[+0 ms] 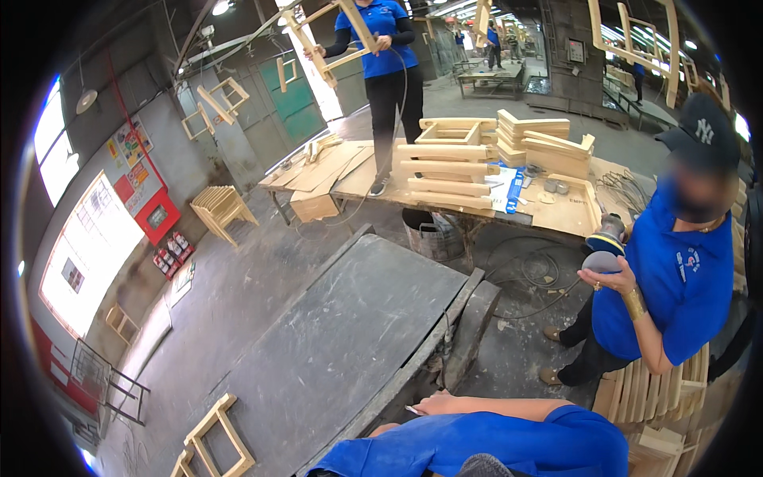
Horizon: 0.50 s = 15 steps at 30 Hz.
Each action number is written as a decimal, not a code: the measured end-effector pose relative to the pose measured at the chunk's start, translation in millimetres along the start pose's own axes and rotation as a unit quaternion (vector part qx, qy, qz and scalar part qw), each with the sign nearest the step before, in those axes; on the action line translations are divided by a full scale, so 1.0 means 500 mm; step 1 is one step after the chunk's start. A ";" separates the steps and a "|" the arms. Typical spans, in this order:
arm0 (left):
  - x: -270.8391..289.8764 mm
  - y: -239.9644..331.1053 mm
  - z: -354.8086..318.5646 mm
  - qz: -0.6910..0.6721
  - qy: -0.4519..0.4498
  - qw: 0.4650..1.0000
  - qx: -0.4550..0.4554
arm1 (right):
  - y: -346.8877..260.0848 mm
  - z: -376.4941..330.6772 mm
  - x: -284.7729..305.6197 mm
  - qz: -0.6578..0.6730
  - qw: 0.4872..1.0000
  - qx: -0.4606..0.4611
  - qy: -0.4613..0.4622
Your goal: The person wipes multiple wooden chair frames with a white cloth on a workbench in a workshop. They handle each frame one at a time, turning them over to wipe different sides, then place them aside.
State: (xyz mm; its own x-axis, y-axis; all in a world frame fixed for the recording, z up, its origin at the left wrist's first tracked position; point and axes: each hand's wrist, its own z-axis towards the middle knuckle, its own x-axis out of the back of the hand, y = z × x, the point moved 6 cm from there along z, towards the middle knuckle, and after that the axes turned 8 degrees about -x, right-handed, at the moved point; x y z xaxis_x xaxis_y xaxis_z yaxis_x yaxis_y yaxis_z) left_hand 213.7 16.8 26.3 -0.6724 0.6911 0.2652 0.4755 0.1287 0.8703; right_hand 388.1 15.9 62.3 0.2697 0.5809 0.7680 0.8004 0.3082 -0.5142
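My right hand reaches across in front of my blue shirt at the lower edge, beside the side of the dark conveyor belt. Its fingers look curled, and a small pale tip sticks out by them, too small to name. Only a sliver of skin, likely my left hand, shows above the blue cloth; its fingers are hidden. On the belt's near left part lie wooden frames, away from both hands.
At right, a person in blue holds a disc sander. Behind the belt, a worktable bears stacked wooden parts. Another person stands on it, handling a hanging frame. Hoses coil on the floor; stacked chairs stand left.
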 end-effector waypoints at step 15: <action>0.264 -0.069 -0.217 0.092 0.256 0.962 -0.001 | -0.169 0.138 0.002 -0.041 0.995 -0.064 -0.057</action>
State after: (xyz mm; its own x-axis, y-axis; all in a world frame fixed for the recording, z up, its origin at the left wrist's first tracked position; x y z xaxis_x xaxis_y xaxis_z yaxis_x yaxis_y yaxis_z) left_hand 46.9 26.2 76.1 -0.7688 0.2605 0.5841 0.6122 0.0353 0.7900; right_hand 283.8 42.5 80.3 0.1443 0.6412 0.7536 0.8811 0.2634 -0.3929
